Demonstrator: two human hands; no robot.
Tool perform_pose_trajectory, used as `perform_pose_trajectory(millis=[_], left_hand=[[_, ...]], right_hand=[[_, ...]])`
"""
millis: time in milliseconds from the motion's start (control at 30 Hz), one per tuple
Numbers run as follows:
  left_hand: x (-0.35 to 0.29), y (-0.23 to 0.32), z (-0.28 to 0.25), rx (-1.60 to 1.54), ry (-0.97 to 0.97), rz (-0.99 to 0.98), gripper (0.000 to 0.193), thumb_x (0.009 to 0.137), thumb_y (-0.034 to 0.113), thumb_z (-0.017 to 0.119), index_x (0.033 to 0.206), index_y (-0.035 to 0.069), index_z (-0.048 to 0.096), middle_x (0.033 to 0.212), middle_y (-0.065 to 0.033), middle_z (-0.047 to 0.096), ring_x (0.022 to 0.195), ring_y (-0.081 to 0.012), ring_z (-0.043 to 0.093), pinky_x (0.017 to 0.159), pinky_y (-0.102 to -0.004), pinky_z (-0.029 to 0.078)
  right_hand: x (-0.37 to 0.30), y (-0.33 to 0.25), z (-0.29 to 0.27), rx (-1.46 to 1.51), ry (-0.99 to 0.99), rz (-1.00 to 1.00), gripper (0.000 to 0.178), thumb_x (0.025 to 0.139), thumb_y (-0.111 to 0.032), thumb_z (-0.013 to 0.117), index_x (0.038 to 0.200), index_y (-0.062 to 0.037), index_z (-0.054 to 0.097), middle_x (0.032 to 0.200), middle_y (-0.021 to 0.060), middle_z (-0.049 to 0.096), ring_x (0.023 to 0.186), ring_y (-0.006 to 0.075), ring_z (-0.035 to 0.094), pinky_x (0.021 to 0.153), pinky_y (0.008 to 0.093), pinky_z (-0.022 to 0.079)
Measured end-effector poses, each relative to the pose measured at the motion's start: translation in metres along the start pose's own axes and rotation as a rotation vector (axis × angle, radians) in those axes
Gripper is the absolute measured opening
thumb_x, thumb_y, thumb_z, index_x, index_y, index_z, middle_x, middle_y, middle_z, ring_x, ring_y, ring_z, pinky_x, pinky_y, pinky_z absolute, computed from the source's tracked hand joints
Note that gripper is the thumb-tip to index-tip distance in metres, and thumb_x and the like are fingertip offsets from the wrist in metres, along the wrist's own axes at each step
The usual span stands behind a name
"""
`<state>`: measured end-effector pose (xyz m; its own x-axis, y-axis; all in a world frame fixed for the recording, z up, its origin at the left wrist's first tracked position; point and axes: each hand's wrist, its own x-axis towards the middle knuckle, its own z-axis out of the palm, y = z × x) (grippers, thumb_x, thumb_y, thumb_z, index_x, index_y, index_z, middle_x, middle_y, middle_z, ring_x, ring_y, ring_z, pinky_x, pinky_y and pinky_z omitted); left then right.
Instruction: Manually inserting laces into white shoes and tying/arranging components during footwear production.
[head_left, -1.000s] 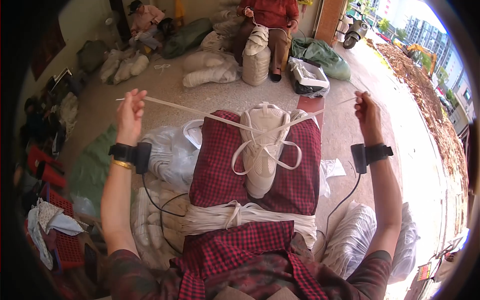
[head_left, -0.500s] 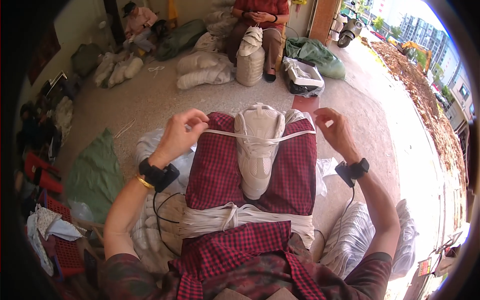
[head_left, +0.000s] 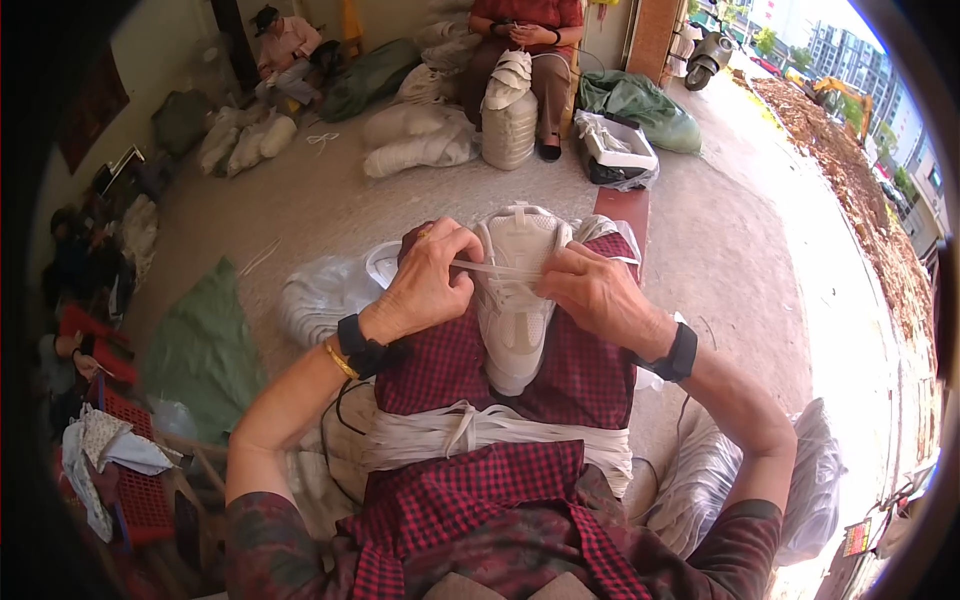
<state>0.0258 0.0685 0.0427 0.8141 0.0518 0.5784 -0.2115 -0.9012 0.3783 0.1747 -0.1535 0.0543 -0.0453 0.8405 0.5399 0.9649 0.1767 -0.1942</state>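
Cloth in red and black check (head_left: 450, 495) drapes the lap nearest me, and across it I see a knotted bundle of flat white laces (head_left: 540, 437). Just beyond, between the two cloth-covered thighs, sits a pale off-white sneaker (head_left: 517, 350), rounded toe toward me, tongue pointing away, with mesh set into the forefoot and lacing drawn across its throat. A flat white shoelace (head_left: 495, 268) runs almost straight over that tongue from hand to hand. I have the left hand (head_left: 425, 280) at the sneaker's left side, forefinger and thumb slightly parted at their tips, the lace held within the curl of the fingers. The right hand (head_left: 597, 300) is over the sneaker's right edge, thumb and fingers bunched closely on the lace; blur hides the exact pinch from me. Farther out, a clear plastic bag of nested pale pieces (head_left: 320, 300) lies at left, near a green sheet (head_left: 195, 345) on the grey floor (head_left: 330, 200). Beyond, I make out a seated person in a red top (head_left: 550, 15) behind an upright pale stack (head_left: 508, 135), and a parked scooter (head_left: 710, 58) farther off.
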Motion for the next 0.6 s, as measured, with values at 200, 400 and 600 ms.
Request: perform_pose_trajectory(millis=[200,400,600], left_hand=[[0.007,0.005,-0.009,-0.230,-0.156,-0.199,0.013,0.081,0.008,0.071,0.087,0.000,0.063,0.079,-0.0082,0.064,0.072,-0.0185,0.063,0.070,-0.0340,0.051],[0.013,0.004,-0.018,-0.205,-0.250,-0.216,0.023,0.084,0.020,0.072,0.083,-0.002,0.070,0.071,-0.0104,0.068,0.066,-0.0171,0.064,0.065,-0.0327,0.050],[0.012,-0.052,-0.061,-0.565,-0.278,-0.469,0.023,0.091,0.026,0.067,0.077,0.008,0.067,0.070,0.0058,0.060,0.064,-0.0028,0.051,0.058,-0.0216,0.039]], right_hand=[[0.011,0.000,0.002,-0.111,-0.039,0.011,0.018,0.080,-0.008,0.066,0.096,-0.0066,0.058,0.089,0.0084,0.061,0.078,0.0314,0.065,0.061,0.0429,0.054],[0.011,0.003,0.006,-0.052,-0.043,0.092,0.022,0.077,-0.006,0.063,0.095,-0.0049,0.053,0.081,0.0130,0.062,0.076,0.0358,0.066,0.062,0.0464,0.053],[0.011,0.007,0.002,-0.041,-0.112,0.160,0.024,0.074,-0.005,0.056,0.098,-0.0031,0.054,0.081,0.0174,0.065,0.081,0.0388,0.067,0.068,0.0482,0.053]])
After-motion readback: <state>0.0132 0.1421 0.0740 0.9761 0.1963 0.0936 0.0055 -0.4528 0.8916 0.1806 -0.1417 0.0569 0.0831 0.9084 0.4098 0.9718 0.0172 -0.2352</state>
